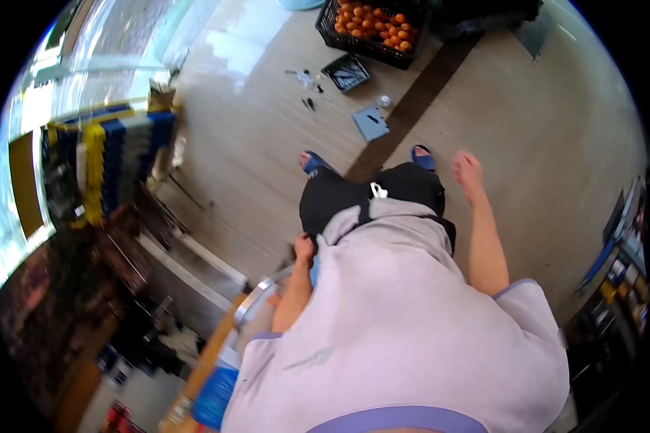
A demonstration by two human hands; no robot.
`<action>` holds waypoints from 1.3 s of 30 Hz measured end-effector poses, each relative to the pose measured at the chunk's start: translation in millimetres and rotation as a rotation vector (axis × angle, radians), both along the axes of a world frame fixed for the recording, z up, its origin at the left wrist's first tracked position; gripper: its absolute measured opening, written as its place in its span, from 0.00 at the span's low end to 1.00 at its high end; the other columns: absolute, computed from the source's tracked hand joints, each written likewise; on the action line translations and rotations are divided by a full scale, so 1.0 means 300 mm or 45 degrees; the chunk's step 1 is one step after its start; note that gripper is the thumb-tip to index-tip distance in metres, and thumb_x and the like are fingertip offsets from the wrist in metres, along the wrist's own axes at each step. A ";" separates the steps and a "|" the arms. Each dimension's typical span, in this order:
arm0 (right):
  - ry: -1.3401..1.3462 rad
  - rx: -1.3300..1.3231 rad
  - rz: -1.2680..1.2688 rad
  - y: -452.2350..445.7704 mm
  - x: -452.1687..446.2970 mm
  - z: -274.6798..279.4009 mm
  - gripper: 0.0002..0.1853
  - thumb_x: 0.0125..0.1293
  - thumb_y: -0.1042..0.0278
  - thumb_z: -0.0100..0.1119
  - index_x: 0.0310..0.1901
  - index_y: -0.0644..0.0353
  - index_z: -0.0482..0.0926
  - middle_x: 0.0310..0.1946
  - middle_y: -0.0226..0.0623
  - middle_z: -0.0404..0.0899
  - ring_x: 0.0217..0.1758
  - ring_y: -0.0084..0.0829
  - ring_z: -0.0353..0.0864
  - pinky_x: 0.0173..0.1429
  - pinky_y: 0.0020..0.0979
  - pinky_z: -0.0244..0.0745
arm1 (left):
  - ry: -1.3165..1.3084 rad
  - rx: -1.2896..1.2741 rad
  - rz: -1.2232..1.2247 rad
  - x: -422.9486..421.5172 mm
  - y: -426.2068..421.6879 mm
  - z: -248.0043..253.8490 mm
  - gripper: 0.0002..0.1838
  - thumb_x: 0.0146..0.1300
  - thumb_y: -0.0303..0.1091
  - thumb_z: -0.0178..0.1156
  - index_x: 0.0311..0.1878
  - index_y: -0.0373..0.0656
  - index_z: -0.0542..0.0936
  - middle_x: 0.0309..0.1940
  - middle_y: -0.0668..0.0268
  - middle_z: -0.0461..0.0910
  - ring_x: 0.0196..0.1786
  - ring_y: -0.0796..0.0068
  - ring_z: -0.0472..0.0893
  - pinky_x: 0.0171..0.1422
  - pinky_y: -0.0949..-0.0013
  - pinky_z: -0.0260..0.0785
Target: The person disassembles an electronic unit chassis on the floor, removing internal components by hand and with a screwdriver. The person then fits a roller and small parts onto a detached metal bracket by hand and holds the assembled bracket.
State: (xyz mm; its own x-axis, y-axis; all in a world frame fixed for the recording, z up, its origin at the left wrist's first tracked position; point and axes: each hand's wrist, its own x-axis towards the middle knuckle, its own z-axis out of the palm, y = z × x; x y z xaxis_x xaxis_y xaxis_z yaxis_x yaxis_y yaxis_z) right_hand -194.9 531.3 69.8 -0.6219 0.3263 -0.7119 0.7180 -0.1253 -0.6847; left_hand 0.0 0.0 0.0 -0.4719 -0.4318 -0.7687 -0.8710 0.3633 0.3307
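Hanging by the shorts (332, 198), left grip (305, 248) looks curled; right grip (467, 170) is out over the floor (556, 173), fingers bent too. Can't tell if either's fully closed. Blue plate (372, 130) lies ahead of the feet, near the tray (357, 84).

Matt cloth shirt (404, 310) and trousers (332, 198) between left fingers (300, 239) and right fingers (458, 168); smooth, glossy floor (249, 159) below them; plastic crate (348, 45) ahead.
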 end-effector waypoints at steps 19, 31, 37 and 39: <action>-0.457 -0.544 -1.041 -1.233 0.541 0.209 0.14 0.70 0.58 0.55 0.43 0.60 0.83 0.38 0.34 0.85 0.43 0.31 0.82 0.48 0.34 0.76 | -0.019 -0.082 -1.301 -1.054 -0.537 0.412 0.31 0.61 0.60 0.61 0.54 0.40 0.83 0.39 0.51 0.87 0.46 0.50 0.86 0.54 0.55 0.74; -0.830 -0.586 -0.766 -1.243 0.481 0.036 0.26 0.67 0.39 0.57 0.54 0.53 0.79 0.43 0.33 0.85 0.45 0.31 0.81 0.53 0.43 0.72 | -0.110 0.156 -0.330 -1.302 -0.772 0.342 0.18 0.66 0.42 0.64 0.48 0.34 0.81 0.28 0.65 0.81 0.25 0.79 0.79 0.27 0.75 0.71; -0.511 -0.258 -1.047 -1.473 0.208 0.001 0.16 0.70 0.52 0.59 0.49 0.56 0.78 0.34 0.31 0.81 0.33 0.23 0.81 0.33 0.25 0.72 | -0.023 0.019 -1.165 -1.784 -0.784 0.137 0.20 0.66 0.46 0.61 0.49 0.37 0.84 0.28 0.62 0.86 0.29 0.71 0.84 0.37 0.66 0.76; -0.652 -0.117 -0.855 -1.550 0.095 -0.008 0.17 0.70 0.55 0.60 0.51 0.60 0.80 0.37 0.35 0.84 0.36 0.26 0.83 0.37 0.29 0.77 | 0.069 -0.004 -1.326 -1.936 -0.743 0.028 0.21 0.66 0.48 0.59 0.50 0.41 0.84 0.31 0.58 0.87 0.35 0.61 0.87 0.45 0.60 0.76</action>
